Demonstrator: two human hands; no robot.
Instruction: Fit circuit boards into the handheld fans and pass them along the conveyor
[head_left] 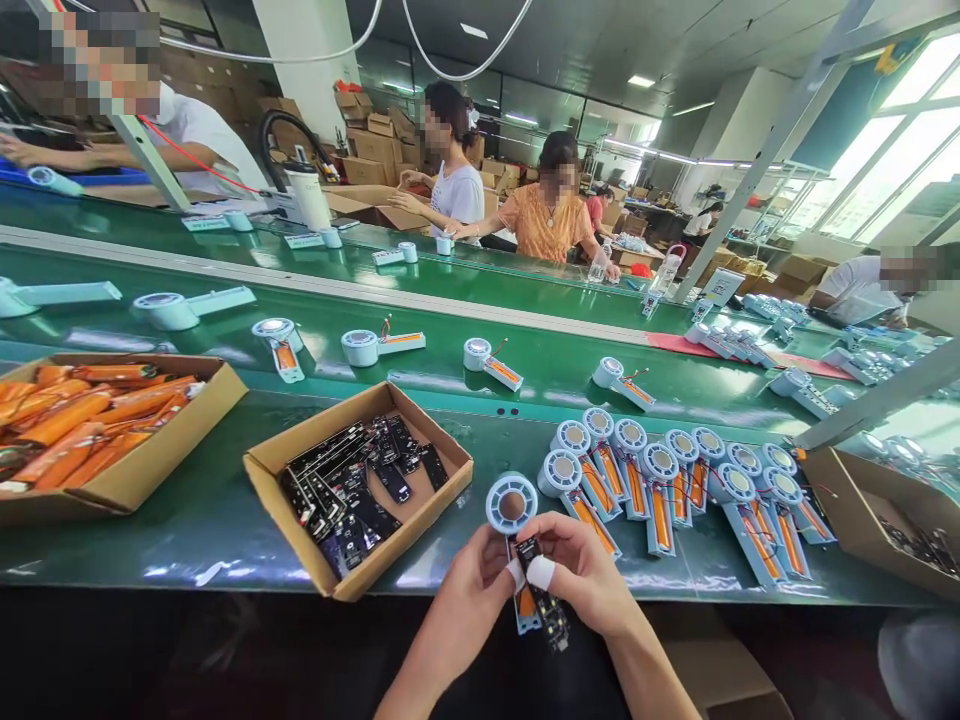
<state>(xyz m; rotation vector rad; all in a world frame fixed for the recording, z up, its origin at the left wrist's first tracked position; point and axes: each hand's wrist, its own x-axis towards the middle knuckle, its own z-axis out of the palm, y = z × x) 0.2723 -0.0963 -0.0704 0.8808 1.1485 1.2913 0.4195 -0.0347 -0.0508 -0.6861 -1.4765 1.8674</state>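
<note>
Close to the table's front edge, a light blue round-headed housing (511, 503) with an orange cell in its handle is held between my two hands. My left hand (476, 583) is closed around the left side of the housing, below its round head. My right hand (581, 575) pinches a black circuit board (553, 622) that lies slanted over the handle. Both thumbs carry white coverings and meet at the board's upper part. The fingers behind the housing are partly hidden.
A cardboard box of black boards (450, 482) stands left of my hands, with a box of orange cells (214, 400) farther left. Several blue housings (660, 462) lie at the right beside another box (855, 500). Beyond, a green conveyor (420, 385) carries housings; people sit across it.
</note>
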